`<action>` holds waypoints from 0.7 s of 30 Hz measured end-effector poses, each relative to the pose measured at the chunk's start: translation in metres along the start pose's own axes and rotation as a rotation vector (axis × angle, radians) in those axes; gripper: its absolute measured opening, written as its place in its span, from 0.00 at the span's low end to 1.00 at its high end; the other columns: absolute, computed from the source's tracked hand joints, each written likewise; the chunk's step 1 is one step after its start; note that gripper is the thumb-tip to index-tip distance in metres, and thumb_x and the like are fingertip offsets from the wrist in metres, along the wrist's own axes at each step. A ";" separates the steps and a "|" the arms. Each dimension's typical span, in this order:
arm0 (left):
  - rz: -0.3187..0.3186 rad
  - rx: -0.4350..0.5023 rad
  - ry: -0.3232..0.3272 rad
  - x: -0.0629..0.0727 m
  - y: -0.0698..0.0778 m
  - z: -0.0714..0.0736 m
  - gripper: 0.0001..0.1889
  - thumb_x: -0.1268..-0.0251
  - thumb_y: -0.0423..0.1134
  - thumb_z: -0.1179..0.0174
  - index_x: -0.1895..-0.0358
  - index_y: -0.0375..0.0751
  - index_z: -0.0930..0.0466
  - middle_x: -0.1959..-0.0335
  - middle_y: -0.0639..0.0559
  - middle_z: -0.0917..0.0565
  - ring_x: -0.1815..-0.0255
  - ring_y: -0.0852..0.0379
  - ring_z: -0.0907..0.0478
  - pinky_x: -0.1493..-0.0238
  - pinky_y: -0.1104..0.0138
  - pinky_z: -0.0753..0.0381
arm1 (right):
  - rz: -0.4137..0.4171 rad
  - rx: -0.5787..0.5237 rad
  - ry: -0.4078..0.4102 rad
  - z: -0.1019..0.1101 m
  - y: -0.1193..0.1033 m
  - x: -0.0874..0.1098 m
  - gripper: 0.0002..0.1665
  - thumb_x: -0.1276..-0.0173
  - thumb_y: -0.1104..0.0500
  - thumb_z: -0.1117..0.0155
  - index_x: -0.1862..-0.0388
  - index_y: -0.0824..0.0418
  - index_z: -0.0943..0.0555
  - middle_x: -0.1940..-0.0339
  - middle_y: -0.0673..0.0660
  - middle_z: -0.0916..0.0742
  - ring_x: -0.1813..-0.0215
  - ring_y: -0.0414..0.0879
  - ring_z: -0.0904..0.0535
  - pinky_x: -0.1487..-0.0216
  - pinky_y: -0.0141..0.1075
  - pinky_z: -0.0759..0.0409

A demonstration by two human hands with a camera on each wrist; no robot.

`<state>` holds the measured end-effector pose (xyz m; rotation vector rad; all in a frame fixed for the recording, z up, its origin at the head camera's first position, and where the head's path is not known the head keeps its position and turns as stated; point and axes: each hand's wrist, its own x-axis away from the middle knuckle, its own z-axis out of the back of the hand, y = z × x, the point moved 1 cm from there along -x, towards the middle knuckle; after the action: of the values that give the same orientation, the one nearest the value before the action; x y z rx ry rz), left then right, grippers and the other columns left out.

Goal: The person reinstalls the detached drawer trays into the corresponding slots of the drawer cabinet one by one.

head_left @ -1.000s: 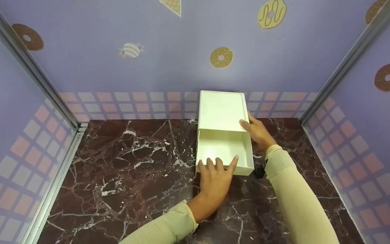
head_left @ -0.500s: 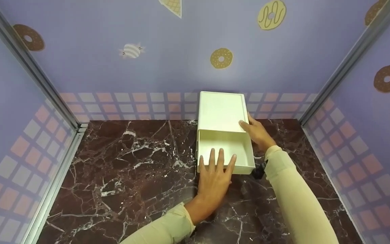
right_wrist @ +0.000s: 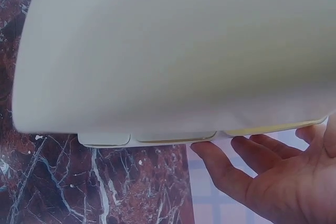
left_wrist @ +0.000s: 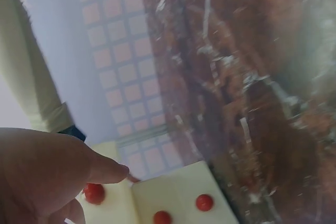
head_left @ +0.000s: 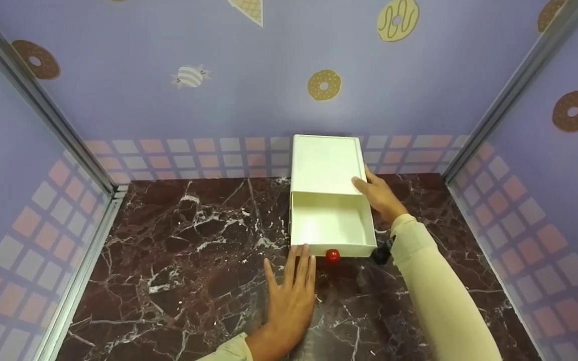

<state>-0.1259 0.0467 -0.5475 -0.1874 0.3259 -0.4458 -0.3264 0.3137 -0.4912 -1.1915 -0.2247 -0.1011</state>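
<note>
A white drawer cabinet (head_left: pixel 325 163) stands near the back wall, with its upper drawer (head_left: pixel 333 220) pulled out toward me. The drawer's inside looks bare. A round red knob (head_left: pixel 332 256) sits on its front. In the left wrist view two more red knobs (left_wrist: pixel 205 202) show on the cabinet's lower front. My right hand (head_left: pixel 382 197) grips the cabinet's right side, thumb on the top edge; in the right wrist view its fingertips touch the side frame. My left hand (head_left: pixel 291 303) has straight, spread fingers, the tips at the drawer front's left corner, left of the knob.
The cabinet stands on a dark red marbled surface (head_left: pixel 193 260). A lilac wall (head_left: pixel 249 90) with printed sweets rises behind, and side walls (head_left: pixel 560 200) stand left and right. A small black object (head_left: pixel 382 253) is beside the drawer, under my right wrist.
My left hand has moved left and back toward me, off the middle of the drawer front, uncovering the red knob. The drawer and my right hand look unchanged.
</note>
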 end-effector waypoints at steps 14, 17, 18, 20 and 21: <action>-0.016 -0.038 -0.103 -0.023 0.000 -0.023 0.45 0.35 0.48 0.37 0.17 0.47 0.49 0.14 0.49 0.62 0.13 0.51 0.59 0.24 0.30 0.53 | -0.007 -0.008 0.012 -0.001 -0.001 0.000 0.46 0.21 0.39 0.49 0.15 0.41 0.60 0.15 0.60 0.43 0.29 0.63 0.27 0.37 0.60 0.21; 0.001 -0.026 -0.106 -0.036 0.000 -0.023 0.43 0.31 0.49 0.40 0.17 0.48 0.50 0.14 0.50 0.61 0.13 0.52 0.60 0.23 0.30 0.53 | -0.003 -0.012 0.010 -0.002 -0.002 0.000 0.45 0.20 0.40 0.49 0.15 0.40 0.60 0.15 0.61 0.43 0.31 0.63 0.26 0.39 0.59 0.19; 0.005 -0.023 -0.110 -0.039 0.000 -0.023 0.42 0.30 0.49 0.41 0.17 0.48 0.51 0.14 0.50 0.61 0.13 0.52 0.60 0.23 0.30 0.54 | -0.004 -0.016 0.011 -0.002 -0.002 0.000 0.45 0.20 0.40 0.49 0.15 0.39 0.60 0.15 0.61 0.42 0.32 0.63 0.26 0.40 0.59 0.19; 0.010 -0.027 -0.123 -0.047 -0.001 -0.022 0.43 0.30 0.50 0.42 0.17 0.49 0.52 0.14 0.50 0.62 0.13 0.52 0.62 0.23 0.31 0.54 | -0.006 -0.020 0.013 -0.002 -0.002 0.000 0.45 0.20 0.40 0.49 0.15 0.40 0.60 0.15 0.61 0.43 0.32 0.63 0.26 0.41 0.59 0.19; 0.013 -0.031 -0.130 -0.050 -0.001 -0.022 0.43 0.29 0.49 0.42 0.17 0.49 0.53 0.14 0.50 0.63 0.13 0.52 0.62 0.23 0.31 0.55 | -0.006 -0.024 0.011 -0.002 -0.002 0.000 0.45 0.20 0.40 0.49 0.15 0.39 0.60 0.15 0.62 0.42 0.33 0.64 0.26 0.41 0.59 0.18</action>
<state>-0.1761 0.0663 -0.5545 -0.2430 0.2064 -0.4142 -0.3269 0.3112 -0.4900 -1.2142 -0.2174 -0.1161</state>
